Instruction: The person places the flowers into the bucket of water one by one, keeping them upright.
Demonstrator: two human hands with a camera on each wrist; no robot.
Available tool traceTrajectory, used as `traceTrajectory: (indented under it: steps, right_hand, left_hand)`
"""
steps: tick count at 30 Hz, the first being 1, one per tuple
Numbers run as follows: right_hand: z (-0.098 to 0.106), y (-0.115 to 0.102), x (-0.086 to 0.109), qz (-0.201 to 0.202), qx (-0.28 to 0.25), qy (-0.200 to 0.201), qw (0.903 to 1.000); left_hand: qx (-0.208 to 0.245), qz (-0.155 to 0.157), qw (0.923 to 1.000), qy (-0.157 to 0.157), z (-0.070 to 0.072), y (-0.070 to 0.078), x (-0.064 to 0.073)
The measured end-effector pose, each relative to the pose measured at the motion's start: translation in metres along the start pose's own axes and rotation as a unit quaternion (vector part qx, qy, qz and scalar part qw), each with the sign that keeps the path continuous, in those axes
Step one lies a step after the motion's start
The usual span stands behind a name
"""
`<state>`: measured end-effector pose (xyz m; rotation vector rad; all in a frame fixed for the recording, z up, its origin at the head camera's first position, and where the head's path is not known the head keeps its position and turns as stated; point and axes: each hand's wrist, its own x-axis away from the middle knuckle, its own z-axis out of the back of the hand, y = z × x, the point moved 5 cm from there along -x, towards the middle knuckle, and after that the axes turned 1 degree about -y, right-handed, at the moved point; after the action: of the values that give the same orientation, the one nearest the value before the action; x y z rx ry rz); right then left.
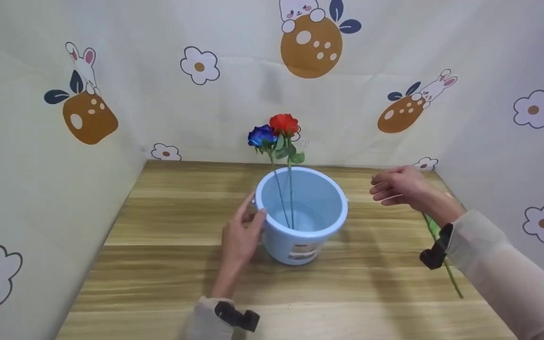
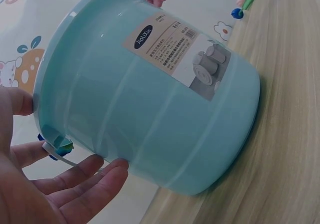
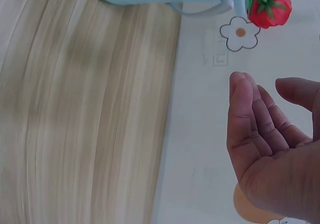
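Observation:
A light blue plastic bucket (image 1: 302, 233) stands upright on the wooden table. Inside it, a blue rose (image 1: 261, 137) and a red rose (image 1: 284, 124) lean against the far left rim on long stems. My left hand (image 1: 241, 238) rests against the bucket's left side, its thumb touching the rim and its relaxed fingers spread along the wall by the thin handle (image 2: 65, 160). To the right of the bucket my right hand (image 1: 402, 186) hovers with nothing in it, fingers loosely bent and thumb apart, as the right wrist view (image 3: 270, 144) shows.
Partly hidden under my right forearm, a green flower stem (image 1: 452, 278) with leaves lies on the table's right side. In the left wrist view, a blue bloom (image 2: 237, 13) and a pink one lie there. Patterned cloth walls (image 1: 234, 108) enclose the table (image 1: 168, 264) at back and sides.

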<state>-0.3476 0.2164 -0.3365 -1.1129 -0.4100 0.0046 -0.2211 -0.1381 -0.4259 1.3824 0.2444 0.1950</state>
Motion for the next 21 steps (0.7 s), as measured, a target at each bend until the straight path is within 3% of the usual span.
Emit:
traceTrajectory:
  steps: [6,14,21]
  right_hand:
    - [0.013,0.013,0.003,-0.006,0.006,0.002,1.0]
    - [0.034,0.03,0.004,-0.014,0.008,0.014,0.9998]
    - [0.047,0.048,0.002,-0.028,0.001,0.02,0.9994]
  left_hand:
    - [0.001,0.016,0.9999,-0.004,-0.001,-0.001,-0.001]
    - [-0.001,0.011,0.9999,-0.001,-0.001,-0.001,-0.001]
    - [-0.002,-0.016,0.9998,0.008,0.0,0.0,-0.002]
